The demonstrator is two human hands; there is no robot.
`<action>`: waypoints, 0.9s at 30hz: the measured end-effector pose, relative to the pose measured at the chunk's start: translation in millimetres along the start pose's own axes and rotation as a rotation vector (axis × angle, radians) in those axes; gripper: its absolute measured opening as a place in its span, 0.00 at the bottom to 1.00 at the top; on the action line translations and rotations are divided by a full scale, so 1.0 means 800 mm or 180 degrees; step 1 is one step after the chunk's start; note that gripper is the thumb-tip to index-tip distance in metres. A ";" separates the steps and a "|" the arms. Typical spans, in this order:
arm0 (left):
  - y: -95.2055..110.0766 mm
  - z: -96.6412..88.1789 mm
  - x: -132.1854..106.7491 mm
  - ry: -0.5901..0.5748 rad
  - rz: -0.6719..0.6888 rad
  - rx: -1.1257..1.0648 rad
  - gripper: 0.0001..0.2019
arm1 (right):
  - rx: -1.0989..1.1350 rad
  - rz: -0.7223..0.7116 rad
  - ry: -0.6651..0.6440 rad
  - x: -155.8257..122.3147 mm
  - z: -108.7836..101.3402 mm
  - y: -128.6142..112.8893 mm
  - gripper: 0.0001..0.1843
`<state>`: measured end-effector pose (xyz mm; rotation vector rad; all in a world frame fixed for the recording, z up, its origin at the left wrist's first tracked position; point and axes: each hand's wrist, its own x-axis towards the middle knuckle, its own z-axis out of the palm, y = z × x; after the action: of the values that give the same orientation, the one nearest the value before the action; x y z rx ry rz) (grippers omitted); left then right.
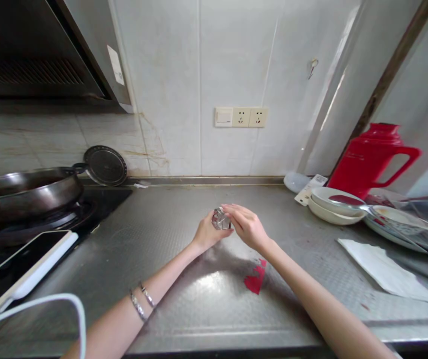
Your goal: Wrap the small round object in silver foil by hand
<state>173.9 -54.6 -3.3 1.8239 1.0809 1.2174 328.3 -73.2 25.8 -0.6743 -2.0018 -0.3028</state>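
Above the middle of the steel counter, my left hand is wrapped round a small silvery, crinkled thing with a few reddish spots; its exact kind is hard to make out. Against its right side and top lie the closed fingers of my right hand, with the thumb below. Much of the silvery thing is hidden by the two hands. A torn red scrap lies flat on the counter between my forearms.
At left, a metal pan sits on the black stove, with a phone and white cable in front. Stacked bowls, a red thermos and a plate with utensils crowd the right, beside a white paper towel.
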 end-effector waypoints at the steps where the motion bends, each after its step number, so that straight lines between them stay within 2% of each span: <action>1: 0.002 0.001 -0.001 -0.0010 0.0035 0.0054 0.25 | -0.0030 -0.0039 -0.0060 -0.002 0.003 -0.001 0.15; 6: 0.008 -0.001 -0.004 -0.0074 0.0175 0.0181 0.24 | -0.0244 -0.0348 -0.0200 -0.004 0.009 -0.009 0.15; 10: 0.004 -0.003 -0.002 -0.0097 0.0247 0.0301 0.22 | -0.0396 -0.0638 -0.0341 -0.003 0.008 -0.012 0.13; 13: -0.003 -0.002 -0.001 -0.0051 0.0224 0.0450 0.18 | -0.0442 -0.0743 -0.0354 -0.004 0.010 -0.013 0.13; 21: -0.011 -0.003 -0.001 0.0084 0.0071 0.0531 0.13 | -0.0442 -0.0823 -0.0244 -0.003 0.009 -0.024 0.11; 24: -0.010 -0.005 -0.001 0.0113 -0.0054 0.0518 0.12 | -0.0191 -0.0663 -0.0269 -0.001 0.007 -0.029 0.10; 27: -0.010 -0.005 0.001 0.0114 -0.0099 0.0371 0.16 | 0.0312 0.0006 -0.0066 0.003 0.003 -0.027 0.11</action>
<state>167.9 -49.9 -8.6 1.8713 1.2185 1.1950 313.3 -89.4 27.8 -0.6198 -2.0217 -0.1958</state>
